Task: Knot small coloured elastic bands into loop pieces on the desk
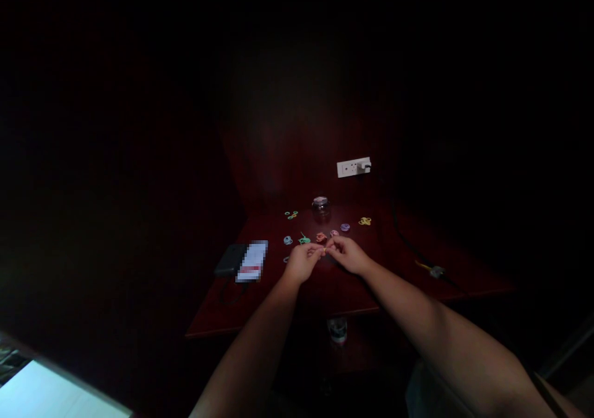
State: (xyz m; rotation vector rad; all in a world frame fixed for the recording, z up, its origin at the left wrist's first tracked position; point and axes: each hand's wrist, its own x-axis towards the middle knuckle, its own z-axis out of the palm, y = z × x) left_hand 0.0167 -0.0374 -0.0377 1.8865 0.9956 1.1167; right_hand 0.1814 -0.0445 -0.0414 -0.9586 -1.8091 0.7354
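Note:
Over the dark red table, my left hand (303,262) and my right hand (348,254) meet at the fingertips, both closed in a pinch. Between them shows a tiny yellow band (325,250), probably an elastic hair tie; its shape is mostly hidden by the fingers. Just beyond lie small bunches of hair ties: blue (288,240), green (304,239), orange (321,237), pink (335,233) and purple (344,227). A yellow bunch (365,221) rests farther right. A pale loose ring (286,259) lies left of my left hand.
Several loose rings (291,215) and a lidded clear jar (321,209) stand toward the back of the table (260,306). At left lie a black case-like object (230,260) and a phone (252,261). A cable with a connector (437,272) runs along the right. A wall socket (353,167) holds a plug.

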